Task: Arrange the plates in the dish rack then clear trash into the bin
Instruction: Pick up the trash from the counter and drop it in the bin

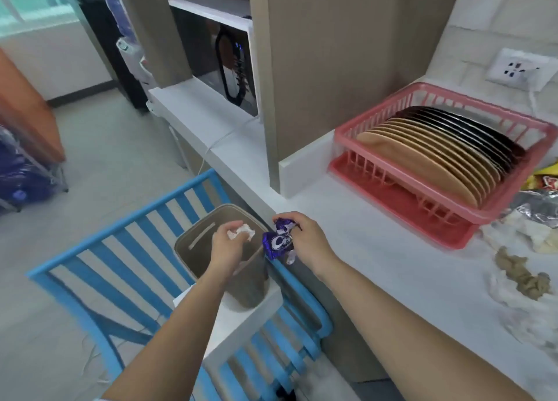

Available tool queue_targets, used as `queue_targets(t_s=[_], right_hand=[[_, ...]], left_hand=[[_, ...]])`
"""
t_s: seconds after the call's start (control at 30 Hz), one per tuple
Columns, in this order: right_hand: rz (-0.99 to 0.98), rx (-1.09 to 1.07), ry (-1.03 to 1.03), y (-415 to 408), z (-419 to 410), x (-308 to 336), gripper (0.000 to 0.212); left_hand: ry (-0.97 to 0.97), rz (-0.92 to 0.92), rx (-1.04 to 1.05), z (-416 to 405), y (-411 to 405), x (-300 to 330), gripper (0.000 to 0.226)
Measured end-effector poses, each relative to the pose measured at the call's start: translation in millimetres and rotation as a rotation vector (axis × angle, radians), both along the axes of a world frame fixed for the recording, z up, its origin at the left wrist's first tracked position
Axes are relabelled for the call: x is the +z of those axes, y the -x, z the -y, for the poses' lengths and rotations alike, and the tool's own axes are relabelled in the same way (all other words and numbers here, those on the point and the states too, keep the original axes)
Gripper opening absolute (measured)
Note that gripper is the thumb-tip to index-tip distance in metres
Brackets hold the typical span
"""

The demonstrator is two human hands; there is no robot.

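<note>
Our left hand (226,245) pinches a crumpled white tissue (241,232) directly over the open grey bin (193,243), which sits on a blue chair (126,249). Our right hand (305,237) grips a purple wrapper (277,242) at the table's (392,264) front edge, just beside the bin's rim. Plates (437,146) stand upright in the pink dish rack (447,216) at the table's back.

Blue slatted chair (126,249), microwave (223,68), wall socket (519,68)
</note>
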State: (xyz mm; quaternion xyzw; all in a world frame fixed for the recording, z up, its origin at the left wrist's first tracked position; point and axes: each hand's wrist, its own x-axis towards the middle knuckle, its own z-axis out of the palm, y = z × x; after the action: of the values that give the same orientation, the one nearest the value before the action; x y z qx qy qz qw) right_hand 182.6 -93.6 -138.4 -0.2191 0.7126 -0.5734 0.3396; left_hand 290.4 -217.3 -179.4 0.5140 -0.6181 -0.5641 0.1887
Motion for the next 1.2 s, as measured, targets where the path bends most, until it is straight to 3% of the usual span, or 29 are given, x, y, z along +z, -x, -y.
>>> queue_targets(t_s=[0.2, 0.4, 0.5, 0.7, 0.87, 1.07, 1.2], right_hand=[[-0.081, 0.092, -0.138, -6, 62, -36, 0.022], [-0.238, 0.205, -0.252, -4, 105, -63, 0.028], [-0.408, 0.377, -0.352, -3, 114, -75, 0.03], [-0.697, 0.657, -0.455, -7, 123, -83, 0.041], [-0.651, 0.72, -0.493, -13, 117, -83, 0.06], [-0.568, 0.601, -0.371, -11, 92, -73, 0.038], [-0.465, 0.455, -0.291, -13, 53, -55, 0.023]], left_hand=[[0.034, 0.117, 0.041, 51, -13, -32, 0.007], [-0.066, 0.281, -0.007, 82, -13, -58, 0.019], [-0.165, 0.371, 0.006, 87, -13, -64, 0.031], [-0.327, 0.235, 0.045, 90, -15, -71, 0.045], [-0.251, 0.18, 0.14, 87, -17, -66, 0.043], [-0.019, 0.188, 0.066, 69, -17, -42, 0.037], [0.002, 0.1, 0.034, 37, -7, -18, 0.028]])
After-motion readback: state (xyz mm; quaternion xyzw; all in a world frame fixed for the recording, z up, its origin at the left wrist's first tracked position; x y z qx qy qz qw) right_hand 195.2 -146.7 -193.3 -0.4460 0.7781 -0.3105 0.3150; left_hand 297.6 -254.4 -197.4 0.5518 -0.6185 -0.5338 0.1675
